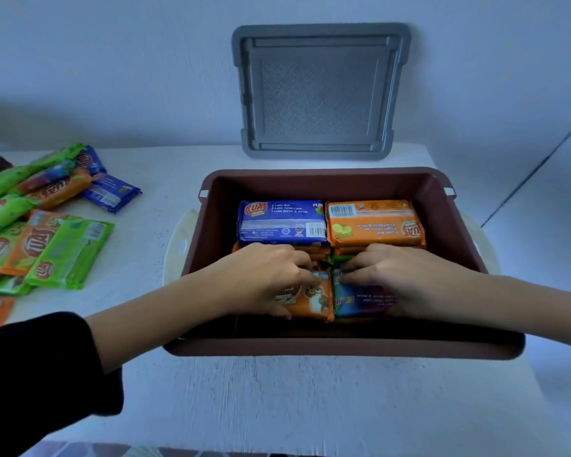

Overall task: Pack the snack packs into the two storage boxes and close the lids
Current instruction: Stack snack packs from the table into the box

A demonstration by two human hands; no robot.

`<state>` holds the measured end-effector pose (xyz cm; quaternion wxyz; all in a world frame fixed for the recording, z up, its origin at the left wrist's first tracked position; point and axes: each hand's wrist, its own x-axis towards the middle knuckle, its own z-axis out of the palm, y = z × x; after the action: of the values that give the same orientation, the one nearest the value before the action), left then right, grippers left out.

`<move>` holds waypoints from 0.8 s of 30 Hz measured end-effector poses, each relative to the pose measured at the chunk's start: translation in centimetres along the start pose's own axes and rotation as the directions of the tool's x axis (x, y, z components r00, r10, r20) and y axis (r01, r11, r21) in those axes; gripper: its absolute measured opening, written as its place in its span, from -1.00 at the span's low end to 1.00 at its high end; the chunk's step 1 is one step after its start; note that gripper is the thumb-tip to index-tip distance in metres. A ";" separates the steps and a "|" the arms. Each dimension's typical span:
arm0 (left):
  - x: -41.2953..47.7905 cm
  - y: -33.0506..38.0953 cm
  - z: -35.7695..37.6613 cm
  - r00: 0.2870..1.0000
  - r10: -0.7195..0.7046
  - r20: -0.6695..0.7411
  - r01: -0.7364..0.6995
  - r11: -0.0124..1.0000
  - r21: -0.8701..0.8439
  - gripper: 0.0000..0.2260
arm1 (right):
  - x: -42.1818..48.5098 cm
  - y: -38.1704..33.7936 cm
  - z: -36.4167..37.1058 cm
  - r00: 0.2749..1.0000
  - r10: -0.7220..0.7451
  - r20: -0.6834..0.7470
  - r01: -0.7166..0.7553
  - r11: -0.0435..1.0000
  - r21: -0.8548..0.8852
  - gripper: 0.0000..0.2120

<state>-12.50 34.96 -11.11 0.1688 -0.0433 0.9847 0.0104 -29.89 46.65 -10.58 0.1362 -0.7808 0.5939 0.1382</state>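
What could go wrong from here, as I judge it: the packs in the brown storage box sit in four piles, and if I squeeze the two near piles together too hard, their slick wrappers could slide and one pack could ride up. The grey lid, leaning on the wall at 12 o'clock, might then not seat flat. Many loose snack packs lie on the table at 9 o'clock, so overfilling this box is another risk. Both my hands reach over the near rim into the box, palms down. My left hand, at 7 o'clock inside the box, grips the near orange pack, with fingers curled at its inner edge and thumb on its near edge. My right hand, at 5 o'clock, curls its fingers over the edge of the blue-green pack just beside it; the thumb is hidden. A blue pack and a far orange pack lie at 11 and 1 o'clock.
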 end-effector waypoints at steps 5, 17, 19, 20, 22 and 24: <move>0.3 -0.1 0.2 1.000 -0.003 0.024 0.004 0.999 -0.046 -0.43 | 0.3 0.4 0.3 1.000 -0.015 -0.002 0.015 1.000 0.005 -0.39; 0.0 -0.3 -0.2 1.000 -0.006 -0.012 0.004 0.996 -0.091 -0.46 | 0.3 -0.1 -0.4 0.998 -0.004 -0.056 0.007 0.999 0.053 -0.46; -0.8 -0.6 -0.9 0.995 -0.022 -0.100 0.007 0.988 -0.153 -0.50 | 0.1 -0.2 -1.5 0.991 0.006 -0.132 0.011 0.992 0.130 -0.53; -1.4 -0.9 -1.4 0.984 -0.030 -0.177 -0.006 0.981 -0.196 -0.53 | 0.1 -0.2 -2.3 0.984 0.019 -0.175 0.011 0.986 0.169 -0.56; -3.1 -1.8 -2.2 0.936 -0.069 -0.344 -0.034 0.958 -0.285 -0.62 | 0.4 -0.5 -4.0 0.960 0.044 -0.276 0.032 0.964 0.266 -0.58; -5.3 -3.1 -2.8 0.883 -0.155 -0.443 -0.003 0.942 -0.336 -0.70 | 1.3 -1.0 -6.1 0.933 0.056 -0.356 0.072 0.939 0.337 -0.57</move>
<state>-8.16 32.24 -6.76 -0.0801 -0.1110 0.9782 0.1563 -28.30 43.42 -5.43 0.1602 -0.7594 0.6203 -0.1135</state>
